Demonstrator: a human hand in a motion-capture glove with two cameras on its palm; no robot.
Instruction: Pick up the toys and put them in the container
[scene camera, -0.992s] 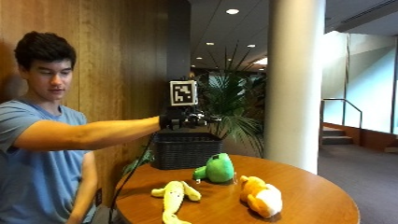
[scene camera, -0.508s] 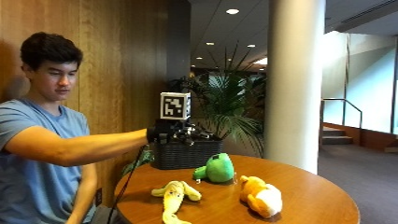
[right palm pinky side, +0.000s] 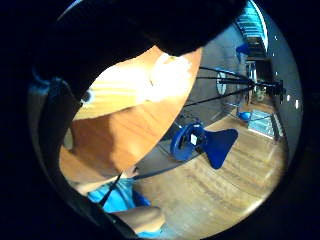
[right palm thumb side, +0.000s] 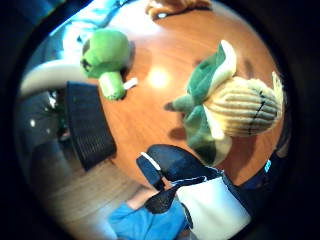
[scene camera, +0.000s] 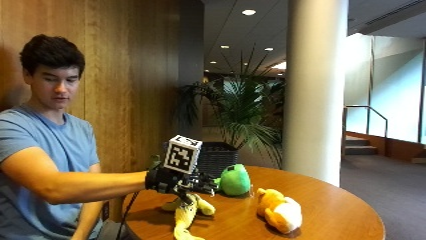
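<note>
Three plush toys lie on the round wooden table (scene camera: 333, 220): a yellow-and-green turtle (scene camera: 185, 214) near the front edge, a green frog (scene camera: 234, 180) behind it, and a yellow-orange toy (scene camera: 279, 211) to the right. The black mesh container (scene camera: 214, 156) stands at the back of the table. My gloved right hand (scene camera: 178, 181) hovers just above the turtle with fingers relaxed, holding nothing. The thumb side palm view looks down on the turtle (right palm thumb side: 232, 107), the frog (right palm thumb side: 105, 52) and the container (right palm thumb side: 90, 125), with a gloved finger (right palm thumb side: 162, 167) at its edge.
A potted palm (scene camera: 243, 115) and a white pillar (scene camera: 314, 90) stand behind the table. A wood-panelled wall runs along the left. The little finger side palm view shows the table's edge (right palm pinky side: 125, 130) and the floor with a blue object (right palm pinky side: 200, 142).
My hand has come down and back from above the container to just over the turtle at the table's near side. The toys have not moved.
</note>
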